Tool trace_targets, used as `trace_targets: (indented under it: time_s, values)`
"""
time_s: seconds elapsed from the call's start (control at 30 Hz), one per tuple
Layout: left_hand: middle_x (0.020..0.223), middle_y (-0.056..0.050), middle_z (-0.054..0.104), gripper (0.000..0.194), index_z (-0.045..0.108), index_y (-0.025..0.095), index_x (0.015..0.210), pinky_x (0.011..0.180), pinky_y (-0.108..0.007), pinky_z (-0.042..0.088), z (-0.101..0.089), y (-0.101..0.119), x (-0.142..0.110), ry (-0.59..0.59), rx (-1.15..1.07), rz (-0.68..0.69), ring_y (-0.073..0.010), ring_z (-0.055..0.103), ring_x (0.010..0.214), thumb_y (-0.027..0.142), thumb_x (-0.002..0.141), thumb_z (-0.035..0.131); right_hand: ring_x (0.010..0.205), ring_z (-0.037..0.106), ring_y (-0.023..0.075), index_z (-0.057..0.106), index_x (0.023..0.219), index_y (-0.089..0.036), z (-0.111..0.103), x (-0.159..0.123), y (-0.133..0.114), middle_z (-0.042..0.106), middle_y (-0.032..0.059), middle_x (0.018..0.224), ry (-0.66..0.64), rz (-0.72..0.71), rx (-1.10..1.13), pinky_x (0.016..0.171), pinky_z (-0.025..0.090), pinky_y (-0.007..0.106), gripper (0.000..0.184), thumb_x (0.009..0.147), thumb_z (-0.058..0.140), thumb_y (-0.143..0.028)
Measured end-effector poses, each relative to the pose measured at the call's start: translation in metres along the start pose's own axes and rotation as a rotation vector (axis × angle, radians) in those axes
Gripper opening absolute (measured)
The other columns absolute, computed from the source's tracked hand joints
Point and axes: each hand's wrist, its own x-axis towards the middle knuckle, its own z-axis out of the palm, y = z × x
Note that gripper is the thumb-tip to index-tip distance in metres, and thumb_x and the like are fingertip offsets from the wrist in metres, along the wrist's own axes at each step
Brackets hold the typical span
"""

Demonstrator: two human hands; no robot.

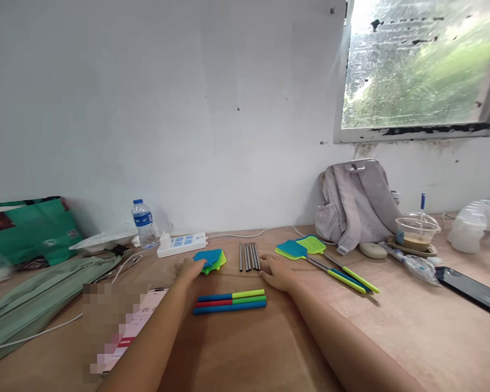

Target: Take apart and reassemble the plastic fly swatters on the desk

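Observation:
My left hand (189, 269) rests on the table at the left side of a small stack of blue and yellow-green fly swatter heads (214, 258). Its thumb lies over the edge of the stack, fingers apart. Beside several thin metal rods (250, 257), lying side by side, is my right hand (278, 273), its fingers spread on the table by the rightmost rod. Nearer to me, between my forearms, lie several coloured handle tubes (231, 301) in blue, red, green and yellow. To the right are several whole fly swatters (296, 249) with metal shafts and coloured handles.
Along the wall stand a water bottle (144, 224), a white power strip (183, 244) and a grey backpack (357, 204). A drink cup (416, 231) and a black phone (471, 289) lie right. A lit phone (134, 326), green cloth (36, 305) and green bag (32, 231) are left.

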Motion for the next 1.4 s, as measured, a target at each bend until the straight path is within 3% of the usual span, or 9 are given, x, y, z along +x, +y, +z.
trace_targets:
  time_s: [0.07,0.17,0.33,0.47,0.63,1.2,1.4]
  values:
    - [0.11,-0.02,0.048,0.049,0.049,0.005,0.107,0.079,-0.045,0.039,0.002,0.011,-0.011,0.032,0.043,-0.002,-0.0369,0.046,0.102,0.033,0.067,0.059,0.102,0.047,0.0202,0.045,0.109,-0.017,-0.001,-0.002,0.002,0.053,0.0095,0.112,0.025,0.003,0.021,0.084,0.034,0.03,0.034,0.075,0.047,-0.021]
    - [0.116,-0.015,0.043,0.044,0.048,0.015,0.11,0.088,-0.042,0.032,0.01,0.02,-0.038,0.086,0.091,0.1,-0.0331,0.04,0.111,0.032,0.07,0.054,0.094,0.05,0.0182,0.047,0.102,-0.017,-0.003,-0.007,0.002,0.055,0.008,0.102,0.046,0.017,0.038,0.078,0.037,0.028,0.028,0.075,0.042,-0.013]
    - [0.095,-0.008,0.052,0.02,0.056,0.019,0.087,0.083,-0.04,0.034,0.022,0.012,-0.09,0.194,0.19,0.595,-0.0252,0.047,0.093,0.028,0.078,0.042,0.092,0.051,0.0184,0.052,0.095,-0.017,-0.007,-0.023,-0.008,0.058,0.0065,0.097,0.004,-0.044,0.012,0.079,0.035,0.028,0.027,0.071,0.043,-0.009]
    - [0.088,-0.006,0.055,0.015,0.056,0.021,0.076,0.079,-0.038,0.035,0.023,0.008,-0.115,0.156,0.206,0.79,-0.0231,0.047,0.087,0.028,0.078,0.044,0.098,0.049,0.0208,0.055,0.098,-0.017,-0.008,-0.031,-0.018,0.059,0.0076,0.103,-0.053,-0.022,-0.033,0.083,0.032,0.03,0.026,0.076,0.042,-0.015]
    - [0.085,-0.004,0.056,0.011,0.056,0.021,0.074,0.08,-0.037,0.036,0.018,0.015,-0.124,0.125,0.184,0.827,-0.0221,0.048,0.087,0.026,0.077,0.046,0.102,0.046,0.0213,0.056,0.102,-0.016,-0.007,-0.026,-0.021,0.058,0.0084,0.106,-0.058,-0.017,-0.073,0.086,0.029,0.031,0.029,0.077,0.042,-0.017]
    - [0.082,-0.004,0.056,0.01,0.056,0.02,0.07,0.078,-0.036,0.037,0.024,0.008,-0.119,0.049,0.189,0.824,-0.0208,0.049,0.085,0.019,0.074,0.046,0.095,0.047,0.0206,0.053,0.098,-0.017,-0.004,-0.013,-0.02,0.06,0.0071,0.099,-0.05,-0.014,-0.099,0.081,0.03,0.03,0.027,0.073,0.045,-0.018]
    - [0.082,-0.004,0.056,0.011,0.057,0.02,0.069,0.076,-0.035,0.037,0.023,0.007,-0.117,0.051,0.202,0.808,-0.0209,0.05,0.084,0.019,0.073,0.047,0.1,0.045,0.022,0.044,0.119,-0.019,-0.002,-0.009,-0.019,0.059,0.0068,0.106,-0.056,-0.005,-0.1,0.084,0.029,0.032,0.046,0.073,0.044,-0.02]
